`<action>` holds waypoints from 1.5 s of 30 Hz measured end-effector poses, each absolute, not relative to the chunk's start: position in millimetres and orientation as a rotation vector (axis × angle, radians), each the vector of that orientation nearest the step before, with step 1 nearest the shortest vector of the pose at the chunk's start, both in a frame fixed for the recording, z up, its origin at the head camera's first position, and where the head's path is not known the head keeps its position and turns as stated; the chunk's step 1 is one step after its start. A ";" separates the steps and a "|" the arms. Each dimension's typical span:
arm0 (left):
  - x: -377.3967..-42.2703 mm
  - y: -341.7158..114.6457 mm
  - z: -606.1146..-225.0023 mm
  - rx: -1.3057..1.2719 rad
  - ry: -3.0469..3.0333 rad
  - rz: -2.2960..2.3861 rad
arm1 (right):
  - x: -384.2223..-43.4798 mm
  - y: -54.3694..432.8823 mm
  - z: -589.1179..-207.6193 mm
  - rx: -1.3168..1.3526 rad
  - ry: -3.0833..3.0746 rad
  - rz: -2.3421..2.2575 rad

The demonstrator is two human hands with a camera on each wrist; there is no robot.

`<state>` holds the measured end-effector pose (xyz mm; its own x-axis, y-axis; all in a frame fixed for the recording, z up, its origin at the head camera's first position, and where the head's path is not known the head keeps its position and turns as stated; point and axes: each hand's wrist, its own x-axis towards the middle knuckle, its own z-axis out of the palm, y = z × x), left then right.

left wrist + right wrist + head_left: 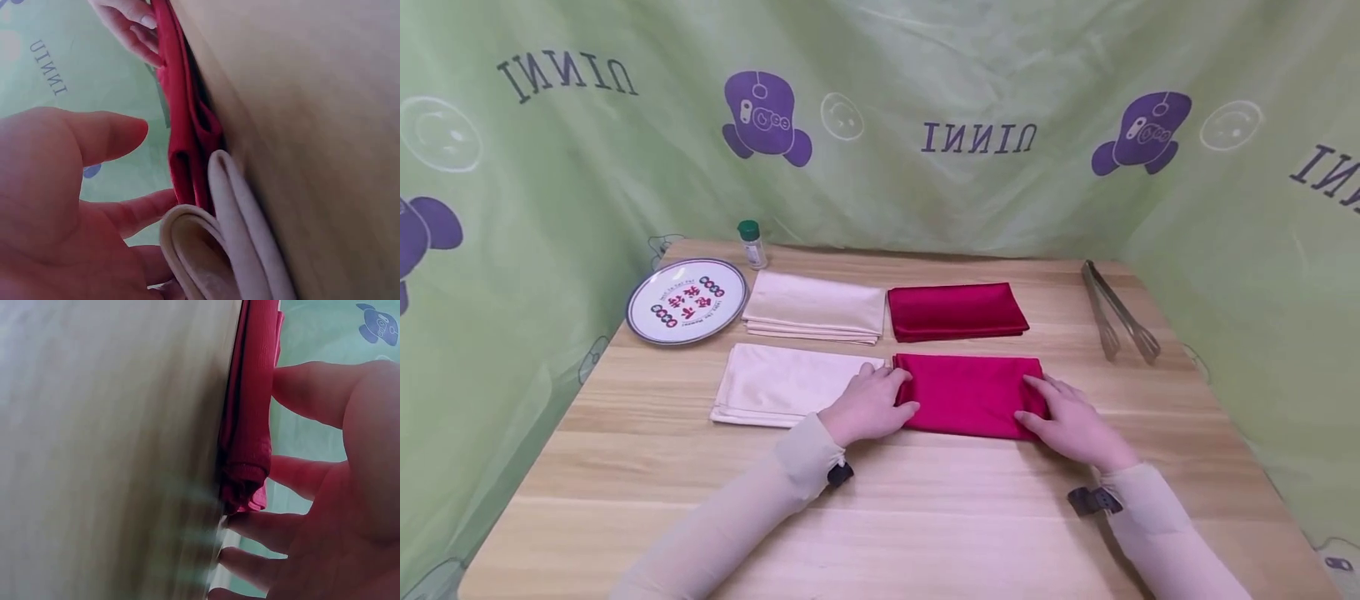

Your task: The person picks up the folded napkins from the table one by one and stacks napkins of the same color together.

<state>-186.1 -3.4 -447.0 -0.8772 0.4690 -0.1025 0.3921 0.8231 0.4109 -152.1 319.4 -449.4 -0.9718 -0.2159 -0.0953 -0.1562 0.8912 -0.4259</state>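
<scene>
Four folded cloths lie on the wooden table in two rows. At the front right is a bright red cloth (970, 396), with a hand at each end. My left hand (868, 402) rests at its left end, over the right end of the front pale pink cloth (790, 379). The left wrist view shows that thumb lifted off, with a fingertip at the red folds (187, 125). My right hand (1071, 417) touches the right end, thumb and index finger on the red layers (250, 406), the other fingers spread beside them.
Behind lie another pale pink cloth (820, 304) and a darker red cloth (958, 310). A printed plate (643, 312) and a green-capped shaker bottle (752, 246) stand at the back left. Metal tongs (1120, 308) lie at the right. A green patterned curtain (880, 200) encloses the table (925, 533).
</scene>
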 end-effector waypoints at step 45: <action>-204.2 -11.7 -456.3 0.555 2.460 1.386 | -165.6 314.4 -450.3 0.110 2.681 -1.503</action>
<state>-204.2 -11.7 -456.3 -0.8921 0.4499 -0.0404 0.1985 0.4707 0.8597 -165.6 314.4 -450.3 -0.9953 0.0298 -0.0926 0.0946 0.5201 -0.8488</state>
